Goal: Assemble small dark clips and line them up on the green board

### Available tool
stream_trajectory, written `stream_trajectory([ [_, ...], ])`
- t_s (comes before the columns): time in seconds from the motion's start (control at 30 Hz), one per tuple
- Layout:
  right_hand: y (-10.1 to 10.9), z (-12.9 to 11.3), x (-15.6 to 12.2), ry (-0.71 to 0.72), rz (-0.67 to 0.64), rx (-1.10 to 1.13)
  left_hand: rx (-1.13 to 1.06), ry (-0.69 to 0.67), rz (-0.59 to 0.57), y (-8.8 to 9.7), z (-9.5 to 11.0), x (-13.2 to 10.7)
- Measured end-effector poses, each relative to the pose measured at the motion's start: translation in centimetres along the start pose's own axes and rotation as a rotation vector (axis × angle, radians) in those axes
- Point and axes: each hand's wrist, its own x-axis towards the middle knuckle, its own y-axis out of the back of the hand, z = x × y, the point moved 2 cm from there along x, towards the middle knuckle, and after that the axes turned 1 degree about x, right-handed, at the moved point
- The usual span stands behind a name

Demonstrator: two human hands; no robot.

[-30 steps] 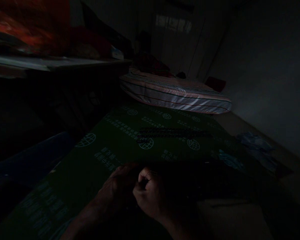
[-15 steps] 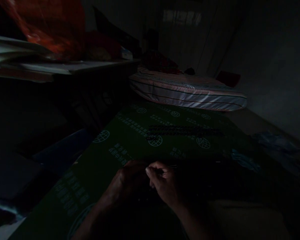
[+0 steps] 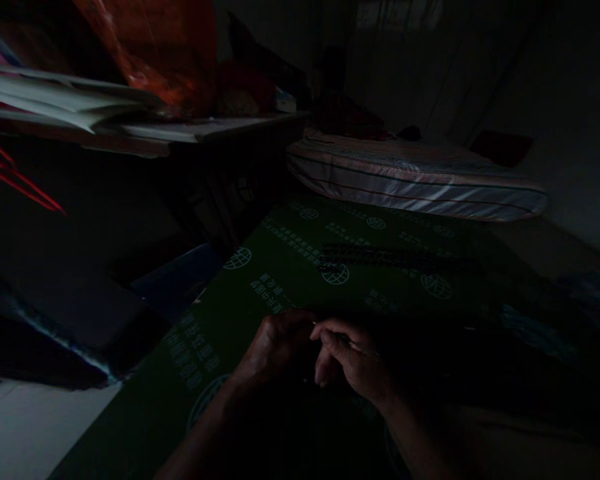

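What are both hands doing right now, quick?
Left hand: beside the right, fingertips lost in shadow; open, closed or holding cannot be told.
Right hand: closed, pinching a thin, slender object, too dark to identify.

Looks forward and down from the wearer's head, wide across the room.
Hangs above the near end of the green printed surface point(image 3: 235, 303) and faces across it to the striped mattress point(image 3: 405, 181) at the far side; sees the left hand point(image 3: 276, 343) and the right hand point(image 3: 354, 359) from behind and above, close by, just below the middle of the frame; takes in the table point(image 3: 180, 131) along the left, the pale floor point(image 3: 35, 423) at lower left and the wall point(image 3: 580, 153) at right, farther off.
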Motion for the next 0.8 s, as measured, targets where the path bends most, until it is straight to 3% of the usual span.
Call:
stream_trajectory([
  [0.17,0.1,-0.6,-0.4,0.136,0.037,-0.189,-0.161,0.062,0.085,-0.2,0.3,-0.1],
  [0.27,0.7,-0.9,-0.4,0.289,0.175,-0.42,-0.222,0.131,0.117,-0.1,0.2,-0.2],
  [0.37,1.0,-0.5,-0.2,0.48,0.287,-0.655,-0.317,0.197,0.116,-0.1,0.1,-0.2],
  [0.47,1.1,0.3,0.1,0.607,0.282,-0.817,-0.427,0.222,0.074,-0.2,0.0,-0.2],
  [0.8,1.3,0.6,0.1,0.577,0.257,-0.893,-0.517,0.211,-0.026,-0.2,-0.2,-0.3],
])
